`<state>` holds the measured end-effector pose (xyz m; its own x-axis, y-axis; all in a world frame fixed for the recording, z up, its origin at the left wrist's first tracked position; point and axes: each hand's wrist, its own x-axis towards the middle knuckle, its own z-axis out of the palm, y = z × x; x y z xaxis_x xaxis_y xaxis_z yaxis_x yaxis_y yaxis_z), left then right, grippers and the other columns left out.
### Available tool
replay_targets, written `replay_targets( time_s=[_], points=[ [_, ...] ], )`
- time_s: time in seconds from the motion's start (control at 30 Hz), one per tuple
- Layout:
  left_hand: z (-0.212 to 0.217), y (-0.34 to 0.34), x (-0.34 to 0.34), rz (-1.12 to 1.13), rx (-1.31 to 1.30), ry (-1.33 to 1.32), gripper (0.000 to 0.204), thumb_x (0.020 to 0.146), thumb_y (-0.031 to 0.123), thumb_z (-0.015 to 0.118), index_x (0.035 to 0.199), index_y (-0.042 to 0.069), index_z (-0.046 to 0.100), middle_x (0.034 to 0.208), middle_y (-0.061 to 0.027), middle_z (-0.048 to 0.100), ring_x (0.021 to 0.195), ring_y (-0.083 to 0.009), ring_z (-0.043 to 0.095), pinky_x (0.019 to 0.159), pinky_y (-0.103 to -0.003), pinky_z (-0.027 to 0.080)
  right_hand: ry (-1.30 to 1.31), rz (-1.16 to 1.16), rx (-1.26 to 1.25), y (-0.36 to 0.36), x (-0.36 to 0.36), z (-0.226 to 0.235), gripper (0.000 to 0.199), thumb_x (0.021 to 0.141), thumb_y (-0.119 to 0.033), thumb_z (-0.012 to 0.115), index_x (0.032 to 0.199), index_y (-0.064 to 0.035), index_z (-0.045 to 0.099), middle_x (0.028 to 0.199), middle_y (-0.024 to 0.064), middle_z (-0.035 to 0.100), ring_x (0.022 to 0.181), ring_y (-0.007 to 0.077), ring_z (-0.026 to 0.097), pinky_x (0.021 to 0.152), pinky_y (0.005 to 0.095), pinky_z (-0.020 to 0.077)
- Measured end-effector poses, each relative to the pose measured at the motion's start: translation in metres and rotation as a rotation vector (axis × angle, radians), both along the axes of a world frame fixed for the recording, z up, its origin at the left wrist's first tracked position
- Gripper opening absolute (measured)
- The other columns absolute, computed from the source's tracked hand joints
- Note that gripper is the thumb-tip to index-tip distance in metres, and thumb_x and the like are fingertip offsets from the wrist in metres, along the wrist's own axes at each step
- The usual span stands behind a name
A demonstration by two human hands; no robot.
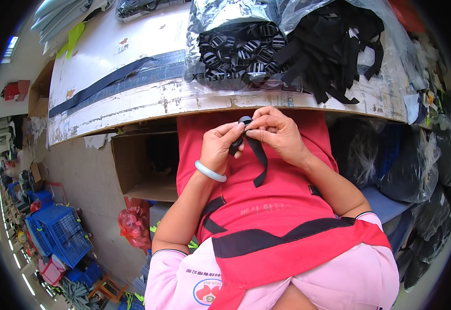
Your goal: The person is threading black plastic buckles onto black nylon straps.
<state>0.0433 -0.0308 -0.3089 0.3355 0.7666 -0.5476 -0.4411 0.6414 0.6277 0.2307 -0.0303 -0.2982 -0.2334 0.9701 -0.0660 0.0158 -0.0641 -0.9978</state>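
Note:
Over my lap, just in front of the table edge, my left hand (221, 140) is closed on a small black plastic buckle (245, 120). My right hand (278, 131) pinches a black webbing strap (257, 155) close beside the buckle. One end of the strap hangs down over my red apron (282, 191). Whether the strap passes through the buckle is hidden by my fingers. On the table ahead, a clear plastic bag (197, 77) lies open, full of black buckles (251, 46). To its right is a heap of short black straps (329, 46).
The worn white table (148, 111) carries a long dark strap (101, 85) at its left and folded grey cloth (62, 20) at the far left. Below stands an open cardboard box (145, 165). Blue crates (62, 232) are on the left floor; stuffed plastic bags (411, 165) crowd the right.

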Motion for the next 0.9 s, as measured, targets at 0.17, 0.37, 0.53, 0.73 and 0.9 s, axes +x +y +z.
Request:
replay_targets(
  time_s=[0.17,0.37,0.53,0.73,0.9],
  points=[
    [0.007,0.004,0.011,0.092,0.234,0.232,0.023,0.091,0.012,0.068,0.107,-0.003,0.068,0.075,-0.0054,0.065,0.054,-0.0096,0.057,0.044,-0.022,0.041,0.156,-0.07,0.155,-0.006,0.0,0.041,0.009,0.089,0.002,0.065,0.097,-0.0012,0.068,0.101,0.0053,0.062,0.078,0.0075,0.061,0.065,0.0212,0.0499],
    [-0.001,0.0,0.017,0.161,0.343,0.306,0.019,0.089,0.007,0.068,0.105,-0.003,0.07,0.076,-0.0049,0.066,0.055,-0.0076,0.056,0.046,-0.02,0.041,0.106,-0.038,-0.403,0.002,0.008,0.027,0.011,0.092,-0.01,0.066,0.096,-0.0002,0.064,0.074,0.0033,0.065,0.058,0.0059,0.06,0.051,0.0191,0.0493],
    [-0.005,-0.007,0.018,0.141,0.7,0.553,0.019,0.081,-0.003,0.071,0.1,-0.002,0.071,0.081,-0.0076,0.066,0.072,-0.0122,0.061,0.062,-0.024,0.047,0.106,-0.039,-0.454,-0.002,0.007,0.012,0.013,0.091,-0.011,0.067,0.091,-0.0009,0.059,0.072,0.0045,0.065,0.055,0.0067,0.06,0.05,0.0204,0.0509],
    [-0.004,-0.009,0.015,0.175,0.871,0.605,0.022,0.079,-0.007,0.072,0.1,0.0,0.071,0.083,-0.0097,0.066,0.073,-0.0155,0.063,0.064,-0.025,0.049,0.379,-0.15,-0.473,-0.005,-0.001,0.009,0.015,0.093,-0.009,0.064,0.1,-0.0002,0.054,0.079,0.0055,0.062,0.062,0.0103,0.063,0.055,0.024,0.0551],
    [-0.005,-0.011,0.017,0.196,0.911,0.648,0.023,0.08,-0.007,0.072,0.101,0.001,0.071,0.083,-0.0087,0.065,0.072,-0.015,0.062,0.063,-0.024,0.049,0.373,-0.188,-0.41,-0.01,-0.01,0.005,0.018,0.095,-0.005,0.058,0.111,-0.0008,0.05,0.081,0.0044,0.059,0.065,0.0122,0.064,0.06,0.0255,0.0573]
  ],
)
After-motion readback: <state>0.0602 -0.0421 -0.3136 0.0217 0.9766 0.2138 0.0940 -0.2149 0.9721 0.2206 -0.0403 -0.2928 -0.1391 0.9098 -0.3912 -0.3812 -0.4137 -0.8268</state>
